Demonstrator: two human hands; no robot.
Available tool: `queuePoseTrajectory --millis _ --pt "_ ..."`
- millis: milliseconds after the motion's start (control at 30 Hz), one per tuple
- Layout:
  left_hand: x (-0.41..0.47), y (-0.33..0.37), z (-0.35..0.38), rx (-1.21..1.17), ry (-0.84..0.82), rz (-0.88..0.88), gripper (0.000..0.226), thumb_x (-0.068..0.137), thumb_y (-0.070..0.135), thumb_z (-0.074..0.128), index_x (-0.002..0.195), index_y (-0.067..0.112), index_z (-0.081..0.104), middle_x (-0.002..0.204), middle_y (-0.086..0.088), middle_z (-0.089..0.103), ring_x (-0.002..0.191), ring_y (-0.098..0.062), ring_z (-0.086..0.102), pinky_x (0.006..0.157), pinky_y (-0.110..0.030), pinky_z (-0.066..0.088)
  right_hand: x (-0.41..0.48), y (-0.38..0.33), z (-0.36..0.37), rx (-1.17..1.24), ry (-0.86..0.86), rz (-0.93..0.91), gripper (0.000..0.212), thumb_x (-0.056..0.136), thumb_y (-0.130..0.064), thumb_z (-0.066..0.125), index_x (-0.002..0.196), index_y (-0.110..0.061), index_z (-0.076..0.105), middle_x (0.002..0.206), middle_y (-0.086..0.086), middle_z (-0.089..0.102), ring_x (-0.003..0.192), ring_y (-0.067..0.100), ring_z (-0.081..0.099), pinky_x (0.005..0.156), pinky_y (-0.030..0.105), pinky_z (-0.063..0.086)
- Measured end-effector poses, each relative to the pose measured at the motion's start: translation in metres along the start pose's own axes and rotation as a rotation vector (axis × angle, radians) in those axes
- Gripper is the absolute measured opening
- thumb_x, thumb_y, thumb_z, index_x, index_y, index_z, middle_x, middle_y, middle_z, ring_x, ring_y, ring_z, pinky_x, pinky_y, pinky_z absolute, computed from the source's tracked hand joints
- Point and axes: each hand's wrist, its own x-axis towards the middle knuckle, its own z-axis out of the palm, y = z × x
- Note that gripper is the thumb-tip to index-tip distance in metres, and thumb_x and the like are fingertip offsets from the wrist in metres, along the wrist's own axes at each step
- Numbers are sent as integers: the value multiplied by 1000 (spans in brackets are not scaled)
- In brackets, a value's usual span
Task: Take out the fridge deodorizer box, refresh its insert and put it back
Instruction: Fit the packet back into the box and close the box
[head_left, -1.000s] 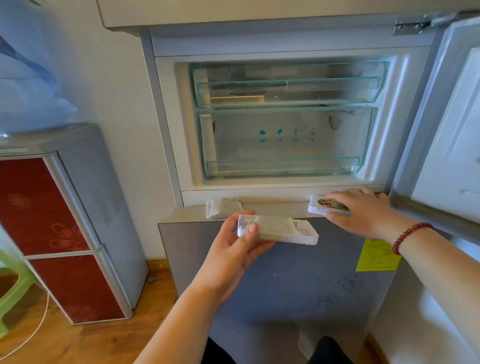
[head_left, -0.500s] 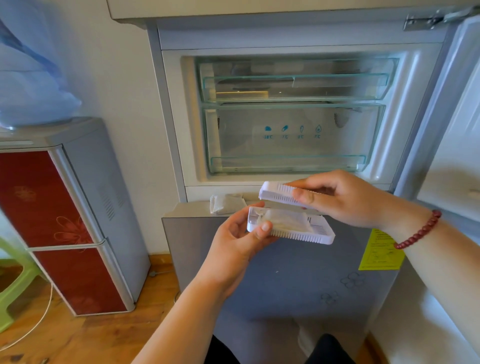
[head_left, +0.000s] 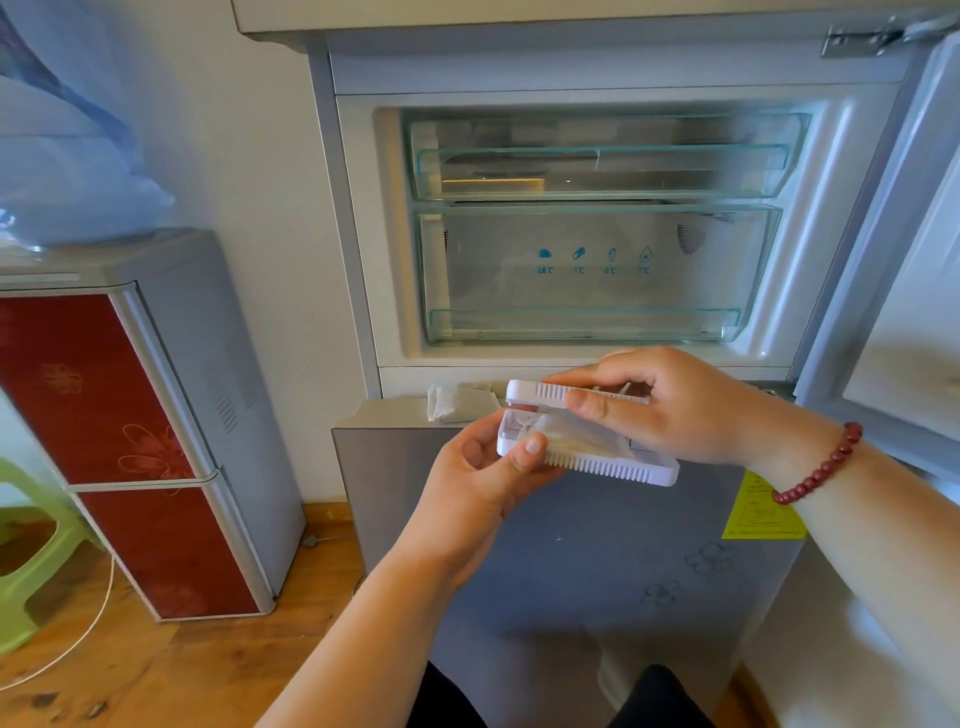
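Your right hand (head_left: 670, 405) has lifted the lid (head_left: 540, 396) off the ledge at 3 o'clock and now holds it just above the box base (head_left: 618, 465), near closing over the sachet (head_left: 566, 439).

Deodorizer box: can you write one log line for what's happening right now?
left hand: holds box base with sachet inside | right hand: holds lid above base, not closed | spare sachet: on fridge ledge
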Motion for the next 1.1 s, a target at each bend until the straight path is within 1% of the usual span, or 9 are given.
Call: queuePoseTrajectory --millis 133,267,367,567,667,833,933,1000,1100 --pt "0 1 2 6 5 -2 44 66 38 79 105 17 74 107 -13 72 107 -28 66 86 -31 55 1 -1 1 -25 -6 -8 35 79 -65 47 109 -56 62 100 -37 66 97 -7 62 76 13 45" --pt "0 1 1 -2 7 1 42 66 41 80 101 20 76 104 -10 73 105 -26 67 85 -30 55 0 -2 1 -4 -6 -5 37 80 -61 48 112 -50 63 88 -38 66 78 -10 62 66 8 42" --pt "1 2 0 -13 6 1 43 66 41 80 102 18 75 105 -11 72 105 -27 66 85 -31 55 0 -3 1 -29 4 -10 40 80 -63 47 114 -50 64 95 -42 64 90 -9 62 71 7 41" --pt "1 -1 -1 -24 5 -10 46 65 42 81 104 17 74 108 -14 71 109 -30 65 87 -32 55 1 0 4 -47 -1 14 43 81 -64 47 116 -47 65 99 -37 66 97 -3 62 77 14 43" --pt "1 -3 -2 -21 18 -16 49 66 42 80 106 15 73 110 -16 70 111 -32 64 88 -33 54 0 3 6 -56 -9 24 45 81 -64 47 119 -46 64 95 -39 64 98 -6 60 80 15 42" --pt "2 -7 -3 -1 51 -36 67 67 46 80 116 3 64 116 -24 67 113 -36 63 91 -35 53 -1 6 6 -62 -31 38 51 75 -71 48 119 -50 61 96 -13 65 91 3 59 80 21 42" --pt "3 -9 -3 3 61 -23 51 74 44 76 109 7 68 110 -20 70 106 -32 66 87 -32 54 -1 5 7 -54 -45 44 53 71 -74 50 118 -51 61 97 -14 62 94 1 58 82 21 42" --pt "2 -9 -3 15 66 -6 39 82 38 70 107 9 68 109 -18 71 104 -30 67 86 -31 54 0 3 7 -72 -45 49 55 70 -74 50 119 -51 61 100 -14 62 97 1 58 87 27 47" --pt "3 -9 -2 63 67 20 41 81 39 61 108 9 65 107 -15 72 103 -27 68 86 -29 54 1 -1 7 -104 -38 60 59 67 -77 48 119 -51 61 103 -12 61 99 3 58 92 34 48"
